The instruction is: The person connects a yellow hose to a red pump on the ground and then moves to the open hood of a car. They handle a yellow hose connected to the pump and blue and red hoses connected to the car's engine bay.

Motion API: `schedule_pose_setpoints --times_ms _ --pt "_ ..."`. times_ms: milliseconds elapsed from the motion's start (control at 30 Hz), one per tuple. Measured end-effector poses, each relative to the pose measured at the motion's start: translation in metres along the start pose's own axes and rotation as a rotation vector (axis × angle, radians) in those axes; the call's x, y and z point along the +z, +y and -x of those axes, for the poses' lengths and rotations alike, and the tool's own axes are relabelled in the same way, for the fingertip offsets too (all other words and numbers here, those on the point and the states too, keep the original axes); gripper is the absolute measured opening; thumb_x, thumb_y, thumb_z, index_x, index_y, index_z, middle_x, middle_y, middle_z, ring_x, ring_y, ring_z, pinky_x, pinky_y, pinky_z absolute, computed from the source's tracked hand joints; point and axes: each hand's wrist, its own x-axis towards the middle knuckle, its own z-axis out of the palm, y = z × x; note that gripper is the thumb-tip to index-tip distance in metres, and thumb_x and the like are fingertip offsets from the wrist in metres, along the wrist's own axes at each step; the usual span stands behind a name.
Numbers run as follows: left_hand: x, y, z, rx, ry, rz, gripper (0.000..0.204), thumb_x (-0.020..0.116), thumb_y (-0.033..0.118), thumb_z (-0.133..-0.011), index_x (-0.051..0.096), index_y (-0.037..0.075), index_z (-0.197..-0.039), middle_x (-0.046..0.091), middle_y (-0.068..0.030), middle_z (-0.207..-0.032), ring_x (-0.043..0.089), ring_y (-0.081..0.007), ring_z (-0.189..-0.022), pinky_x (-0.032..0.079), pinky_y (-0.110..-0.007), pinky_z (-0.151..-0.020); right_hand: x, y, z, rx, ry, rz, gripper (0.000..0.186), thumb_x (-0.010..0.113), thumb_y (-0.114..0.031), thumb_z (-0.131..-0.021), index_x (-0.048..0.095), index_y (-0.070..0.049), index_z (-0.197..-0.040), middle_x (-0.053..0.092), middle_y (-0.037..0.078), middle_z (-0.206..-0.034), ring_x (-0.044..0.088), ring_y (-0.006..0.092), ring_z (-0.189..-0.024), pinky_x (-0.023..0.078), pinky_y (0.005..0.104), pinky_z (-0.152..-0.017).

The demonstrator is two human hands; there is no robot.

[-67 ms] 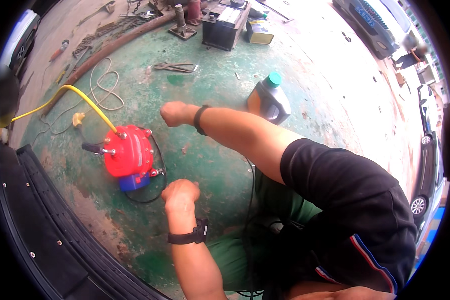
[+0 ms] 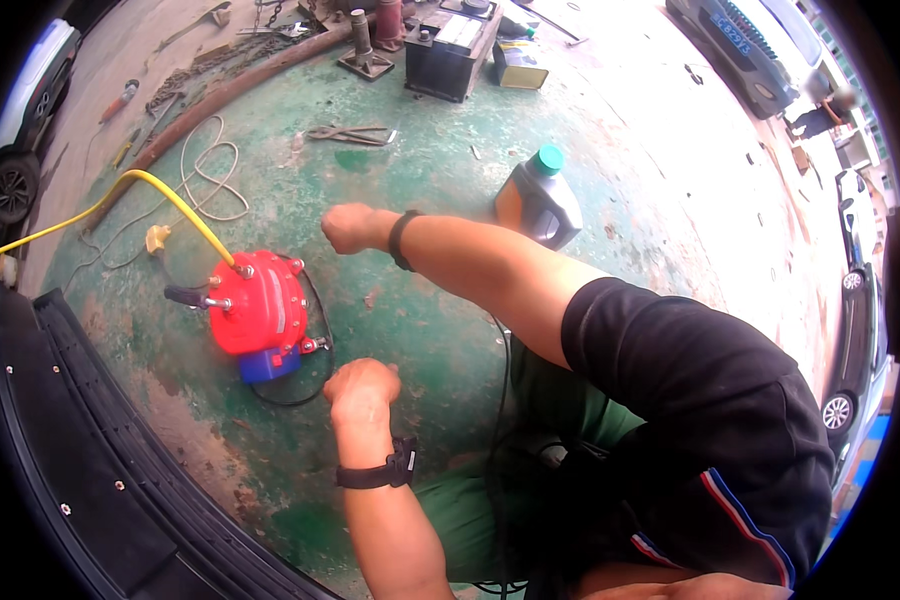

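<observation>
My left hand [image 2: 363,388], a dark band on its wrist, is closed in a fist just to the right of the red pump-like machine. Farther up, my right hand [image 2: 348,228] is also a fist, held apart from the machine; a dark band circles that wrist too. Nothing shows sticking out of either fist. The red machine [image 2: 255,305] stands on the green floor, with a blue box-shaped part [image 2: 270,364] at its lower side and metal fittings around it. A yellow hose [image 2: 188,210] leads from its top, and a black cord [image 2: 326,325] curves beside it.
A grey bottle with a green cap [image 2: 542,200] stands beyond my right forearm. Pliers-like metal tongs [image 2: 352,134], a car battery [image 2: 452,55] and a small tin [image 2: 520,65] lie farther off. A pale cord [image 2: 210,180] loops near a rusty pipe [image 2: 195,115]. Black panelling [image 2: 100,460] borders the lower left.
</observation>
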Motion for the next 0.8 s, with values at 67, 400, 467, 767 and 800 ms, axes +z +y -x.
schedule_pose_setpoints --times_ms 67,400,467,767,800 --pt "0.0017 -0.0013 -0.0024 0.002 0.001 0.002 0.05 0.043 0.047 -0.1 0.067 0.009 -0.123 0.063 -0.0121 -0.131 0.058 -0.0282 -0.124 0.047 -0.04 -0.098 0.0016 0.0004 -0.001 0.0 -0.005 0.007 0.017 0.058 -0.011 -0.076 0.071 -0.004 -0.085 0.07 0.02 -0.089 0.068 0.0389 -0.086 0.055 0.0465 -0.072" --pt "0.0022 -0.0027 -0.004 0.013 0.002 0.004 0.05 0.043 0.047 -0.1 0.067 0.009 -0.123 0.063 -0.0119 -0.131 0.058 -0.0282 -0.125 0.047 -0.04 -0.098 -0.0006 -0.0001 0.003 0.005 0.0 -0.018 0.017 0.057 -0.01 -0.076 0.071 -0.003 -0.084 0.07 0.021 -0.088 0.067 0.0406 -0.086 0.055 0.0472 -0.072" --pt "0.0019 -0.0025 -0.0033 0.013 -0.001 0.002 0.05 0.043 0.047 -0.1 0.067 0.009 -0.123 0.063 -0.0117 -0.131 0.057 -0.028 -0.125 0.047 -0.04 -0.098 -0.0016 -0.0014 0.0042 0.007 0.001 -0.021 0.017 0.057 -0.01 -0.076 0.071 -0.003 -0.084 0.07 0.021 -0.088 0.067 0.0408 -0.085 0.055 0.0473 -0.072" --pt "-0.0015 -0.0007 0.0009 -0.007 -0.016 -0.001 0.05 0.043 0.047 -0.1 0.067 0.01 -0.124 0.061 -0.0108 -0.133 0.057 -0.0274 -0.125 0.048 -0.039 -0.097 -0.0058 -0.0028 0.007 -0.003 -0.008 -0.009 0.018 0.057 -0.009 -0.077 0.071 -0.002 -0.084 0.07 0.021 -0.088 0.067 0.0408 -0.085 0.055 0.0474 -0.071" --pt "-0.0025 0.0002 0.0017 -0.016 -0.018 0.002 0.05 0.043 0.048 -0.1 0.067 0.01 -0.124 0.061 -0.0106 -0.133 0.057 -0.0274 -0.125 0.048 -0.039 -0.097 -0.0062 -0.0028 0.007 -0.003 -0.014 -0.007 0.018 0.057 -0.009 -0.077 0.071 -0.002 -0.085 0.07 0.022 -0.088 0.067 0.0408 -0.085 0.055 0.0473 -0.071"
